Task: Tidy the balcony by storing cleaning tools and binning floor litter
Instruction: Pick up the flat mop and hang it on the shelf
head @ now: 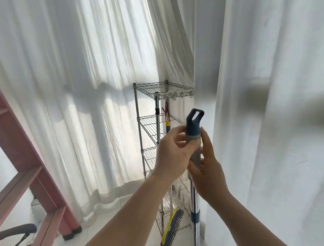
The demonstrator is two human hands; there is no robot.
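I hold a long-handled cleaning tool upright in front of me. Its dark blue cap with a hanging loop [194,122] tops a grey grip, and a shiny metal pole [193,202] runs down toward the floor. My left hand [171,153] grips the handle just below the cap. My right hand [207,169] wraps the grey grip from the right, a little lower. The tool's head is out of sight. A broom with a blue and yellow brush head [171,232] hangs against the wire rack [151,123], its bristles near the floor.
The chrome wire rack stands in the corner, a white hook rail [176,93] on its top shelf. White curtains [77,90] cover the back and hang close on the right. A pink ladder [25,172] leans at left beside a dark chair armrest [16,230].
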